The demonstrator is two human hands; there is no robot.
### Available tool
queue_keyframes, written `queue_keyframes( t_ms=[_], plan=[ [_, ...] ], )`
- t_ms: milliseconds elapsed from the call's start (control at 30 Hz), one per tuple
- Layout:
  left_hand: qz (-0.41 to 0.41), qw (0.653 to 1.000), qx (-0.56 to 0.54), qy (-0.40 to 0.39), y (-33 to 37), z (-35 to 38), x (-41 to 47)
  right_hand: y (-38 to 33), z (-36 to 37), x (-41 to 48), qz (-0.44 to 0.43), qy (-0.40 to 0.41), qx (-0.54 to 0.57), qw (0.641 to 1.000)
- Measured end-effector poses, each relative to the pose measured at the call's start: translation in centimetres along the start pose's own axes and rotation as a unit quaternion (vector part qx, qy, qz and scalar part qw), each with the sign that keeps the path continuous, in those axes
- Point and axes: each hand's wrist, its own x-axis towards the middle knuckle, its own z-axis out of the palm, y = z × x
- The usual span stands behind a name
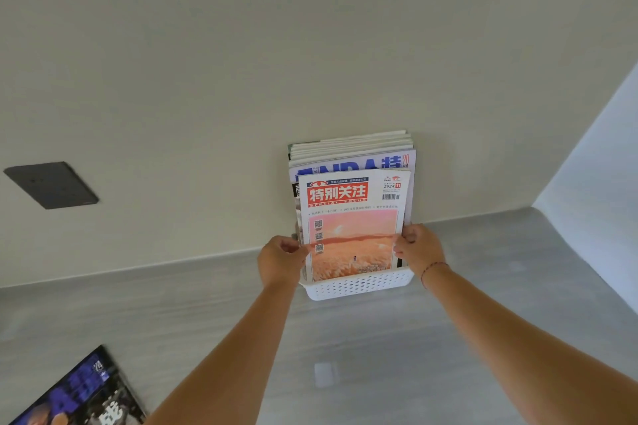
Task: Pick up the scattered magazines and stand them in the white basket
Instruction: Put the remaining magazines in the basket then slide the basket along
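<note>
A white perforated basket (pixel 357 286) stands on the grey counter against the wall. Several magazines (pixel 352 152) stand upright in it, leaning on the wall. At the front is a magazine with a red title and an orange sunset cover (pixel 354 217). My left hand (pixel 281 264) grips its left edge and my right hand (pixel 419 250) grips its right edge; its lower end is inside the basket. A dark blue magazine (pixel 79 393) lies flat on the counter at the bottom left.
The grey counter (pixel 345 355) runs along a cream wall. A dark wall socket plate (pixel 51 185) sits on the wall at the left. A pale side wall (pixel 600 155) closes off the counter at the right.
</note>
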Motion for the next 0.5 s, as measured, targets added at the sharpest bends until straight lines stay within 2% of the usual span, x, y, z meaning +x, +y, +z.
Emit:
queue_keyframes(
  t_ms=[133, 333, 500],
  plan=[
    [0.009, 1.000, 0.015, -0.010, 0.2, 0.2, 0.2, -0.1, 0.1, 0.2, -0.015, 0.019, -0.074, 0.997],
    [0.003, 1.000, 0.024, -0.008, -0.5, 0.2, 0.5, -1.0, 0.7, -0.2, -0.066, 0.056, -0.234, 0.968],
    [0.006, 0.999, 0.039, -0.020, -0.4, 0.1, 0.6, -1.0, 0.9, -0.7, -0.031, -0.002, -0.332, 0.943]
  ],
)
